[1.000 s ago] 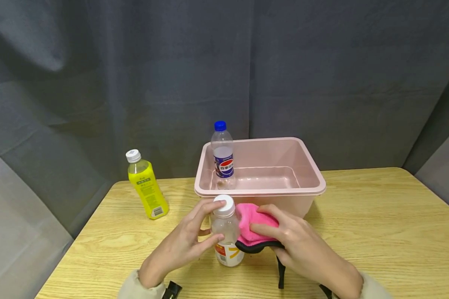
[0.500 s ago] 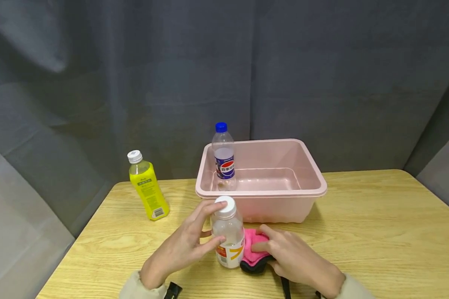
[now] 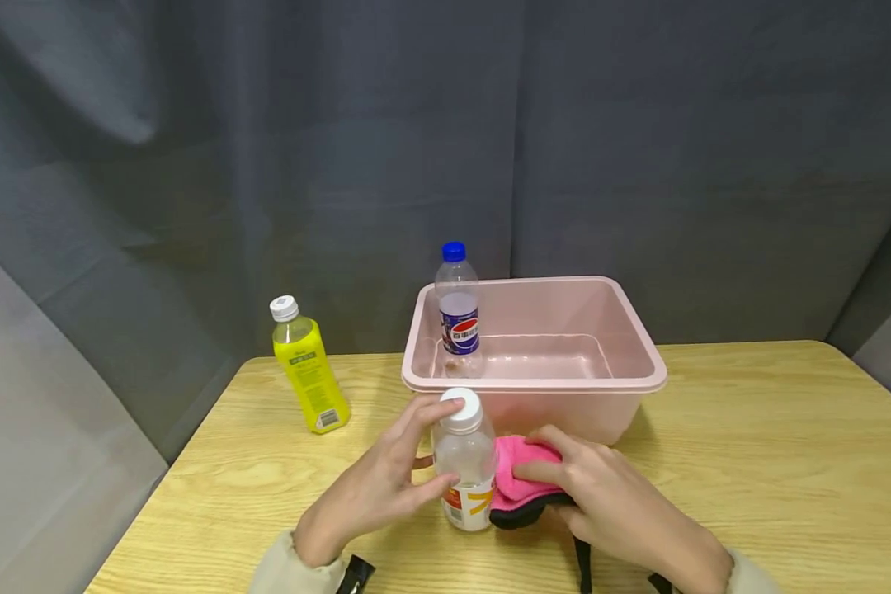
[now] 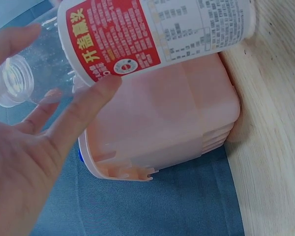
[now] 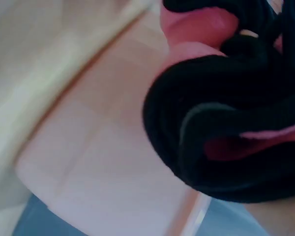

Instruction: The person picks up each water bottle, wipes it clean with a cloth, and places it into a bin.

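A clear plastic bottle point(image 3: 466, 452) with a white cap and a white, red and yellow label stands upright in front of the bin. My left hand point(image 3: 386, 478) grips it from the left, forefinger on the cap and thumb at the top of the label; the left wrist view shows the label point(image 4: 123, 39) closely. In my right hand point(image 3: 601, 487) is a bunched pink cloth point(image 3: 520, 474) with black edging and a black strap, pressed against the bottle's right side. Folds of black edging point(image 5: 187, 113) fill much of the blurred right wrist view.
Behind the hands sits a pink plastic bin point(image 3: 564, 386). A clear bottle with a blue cap point(image 3: 459, 318) stands inside at its left. To the left, a yellow bottle with a white cap point(image 3: 312, 375) stands on the wooden table point(image 3: 772, 445). A dark curtain point(image 3: 386, 165) hangs behind.
My right hand has moved the pink cloth down along the bottle's side, then partly back up. The left hand keeps its grip. The whole head view has shifted slightly.
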The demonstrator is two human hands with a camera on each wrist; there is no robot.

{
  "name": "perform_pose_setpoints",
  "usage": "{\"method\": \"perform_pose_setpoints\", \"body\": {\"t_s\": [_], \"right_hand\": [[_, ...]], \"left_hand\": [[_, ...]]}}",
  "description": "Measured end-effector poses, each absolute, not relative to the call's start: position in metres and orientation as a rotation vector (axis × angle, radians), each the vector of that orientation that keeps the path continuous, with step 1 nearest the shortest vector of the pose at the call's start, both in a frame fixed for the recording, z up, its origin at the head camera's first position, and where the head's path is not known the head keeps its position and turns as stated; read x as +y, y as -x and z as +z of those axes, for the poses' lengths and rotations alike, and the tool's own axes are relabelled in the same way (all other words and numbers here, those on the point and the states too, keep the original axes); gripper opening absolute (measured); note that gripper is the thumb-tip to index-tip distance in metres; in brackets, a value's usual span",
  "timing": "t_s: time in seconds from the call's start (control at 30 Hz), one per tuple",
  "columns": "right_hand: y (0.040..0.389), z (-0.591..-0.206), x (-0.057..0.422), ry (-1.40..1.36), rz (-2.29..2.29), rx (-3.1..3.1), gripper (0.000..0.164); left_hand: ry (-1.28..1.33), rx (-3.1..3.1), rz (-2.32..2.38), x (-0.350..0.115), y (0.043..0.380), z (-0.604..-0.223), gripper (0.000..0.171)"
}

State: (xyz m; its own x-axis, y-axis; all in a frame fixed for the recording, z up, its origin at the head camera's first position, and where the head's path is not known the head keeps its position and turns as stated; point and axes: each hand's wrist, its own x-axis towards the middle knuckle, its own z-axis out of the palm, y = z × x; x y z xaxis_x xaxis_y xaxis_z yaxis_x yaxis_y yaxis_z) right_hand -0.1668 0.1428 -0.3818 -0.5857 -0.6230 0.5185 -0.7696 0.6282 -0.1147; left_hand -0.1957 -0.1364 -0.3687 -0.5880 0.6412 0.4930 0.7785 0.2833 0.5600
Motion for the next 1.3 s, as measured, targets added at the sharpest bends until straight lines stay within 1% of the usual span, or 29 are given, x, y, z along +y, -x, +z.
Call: {"method": "perform_pose_setpoints", "body": {"t_s": [0.23,0.37,0.57,0.87,0.97,1.13,1.3], "right_hand": [[0.164,-0.369,0.140,-1.040,0.702,-2.090,0.069],[0.167,-0.370,0.137,-1.062,0.770,-1.982,0.070],[0.166,-0.369,0.138,-1.060,0.730,-2.012,0.069],[0.162,-0.368,0.140,-1.038,0.591,-2.206,0.063],[0.163,-0.378,0.138,-1.058,0.501,-2.327,0.057],[0.167,-0.400,0.135,-1.170,0.355,-2.569,0.045],[0.170,-0.410,0.136,-1.175,0.360,-2.652,0.045]], "left_hand": [[1.341,-2.357,-1.171,-0.135,0.196,-0.369,0.077],[1.343,-2.354,-1.170,-0.135,0.196,-0.369,0.077],[1.355,-2.344,-1.175,-0.135,0.197,-0.369,0.077],[1.370,-2.330,-1.196,-0.135,0.198,-0.369,0.075],[1.357,-2.343,-1.204,-0.136,0.197,-0.369,0.076],[1.344,-2.364,-1.226,-0.134,0.196,-0.368,0.076],[1.342,-2.371,-1.235,-0.134,0.195,-0.368,0.077]]}}
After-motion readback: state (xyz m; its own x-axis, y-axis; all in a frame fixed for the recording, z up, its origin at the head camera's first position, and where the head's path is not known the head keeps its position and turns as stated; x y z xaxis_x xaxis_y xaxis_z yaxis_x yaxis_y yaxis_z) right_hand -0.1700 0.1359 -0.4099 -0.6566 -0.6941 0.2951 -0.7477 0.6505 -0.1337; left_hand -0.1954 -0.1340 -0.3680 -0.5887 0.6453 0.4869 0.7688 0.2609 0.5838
